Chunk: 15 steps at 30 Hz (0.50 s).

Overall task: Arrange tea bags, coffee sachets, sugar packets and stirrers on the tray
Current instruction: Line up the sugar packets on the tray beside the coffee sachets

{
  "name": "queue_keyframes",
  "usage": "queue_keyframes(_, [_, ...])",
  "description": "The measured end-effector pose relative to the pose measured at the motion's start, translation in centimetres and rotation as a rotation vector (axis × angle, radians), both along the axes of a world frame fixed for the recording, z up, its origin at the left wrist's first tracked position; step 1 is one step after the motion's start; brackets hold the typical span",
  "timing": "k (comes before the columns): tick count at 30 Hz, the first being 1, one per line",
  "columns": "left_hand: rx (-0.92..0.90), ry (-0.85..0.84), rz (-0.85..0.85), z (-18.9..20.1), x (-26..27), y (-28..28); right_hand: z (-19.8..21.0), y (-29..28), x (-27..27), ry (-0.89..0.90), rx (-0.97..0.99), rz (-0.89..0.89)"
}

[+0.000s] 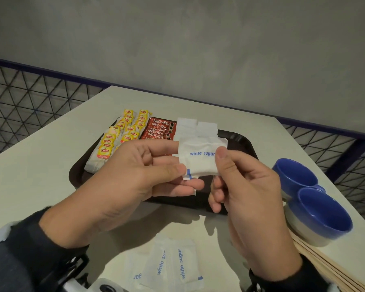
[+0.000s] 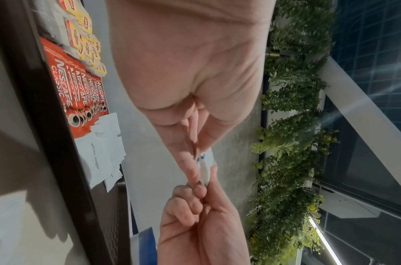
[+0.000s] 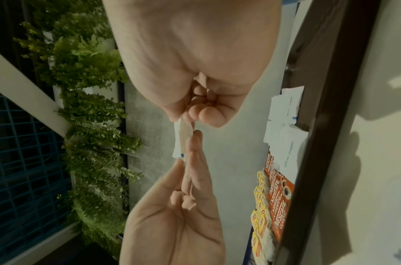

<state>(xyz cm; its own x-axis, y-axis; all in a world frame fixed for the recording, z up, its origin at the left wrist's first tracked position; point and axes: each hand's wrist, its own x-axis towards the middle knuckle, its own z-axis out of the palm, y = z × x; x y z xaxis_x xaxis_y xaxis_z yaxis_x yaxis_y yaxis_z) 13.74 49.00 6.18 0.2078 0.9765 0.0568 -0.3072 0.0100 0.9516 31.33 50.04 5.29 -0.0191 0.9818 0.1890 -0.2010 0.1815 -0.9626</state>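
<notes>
Head view centre: both hands, left hand (image 1: 124, 178) and right hand (image 1: 247, 199), pinch one white sugar packet (image 1: 200, 160) above the dark tray (image 1: 240, 142), hiding its near half. Two blue bowls (image 1: 316, 213) sit at right; loose sugar packets (image 1: 173, 264) lie on the desk (image 1: 30, 175) at the bottom.

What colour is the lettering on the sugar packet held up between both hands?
Blue, on the white sugar packet; clearest in the head view.
</notes>
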Motion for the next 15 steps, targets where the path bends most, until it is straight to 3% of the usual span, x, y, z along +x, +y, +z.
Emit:
queue_keyframes(10, [0.036, 0.116, 0.084, -0.7, 0.0, 0.4, 0.8, -0.4, 0.6, -0.213, 0.066, -0.040])
queue_keyframes(15, [0.032, 0.228, 0.011, -0.6, 0.2, 0.1, 2.5, -0.4, 2.3, -0.421, -0.124, 0.213])
